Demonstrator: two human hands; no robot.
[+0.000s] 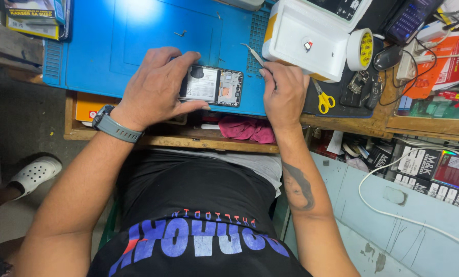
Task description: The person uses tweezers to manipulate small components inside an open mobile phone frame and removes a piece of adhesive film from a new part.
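An opened smartphone (pixel 216 86) with its back cover off lies on a blue work mat (pixel 137 36), its circuit board and battery showing. My left hand (pixel 157 84) covers and grips the phone's left end; a grey watch sits on that wrist. My right hand (pixel 283 92) rests at the phone's right end and pinches metal tweezers (pixel 253 54), whose tips point up and left, away from the phone.
A white foam tray (pixel 296 43) holding a small part stands right of the mat, with a tape roll (pixel 360 48) and yellow-handled scissors (pixel 323 100) nearby. A pink cloth (pixel 247 128) lies in the open drawer below. Small screws lie on the mat. Boxes and cables crowd the right.
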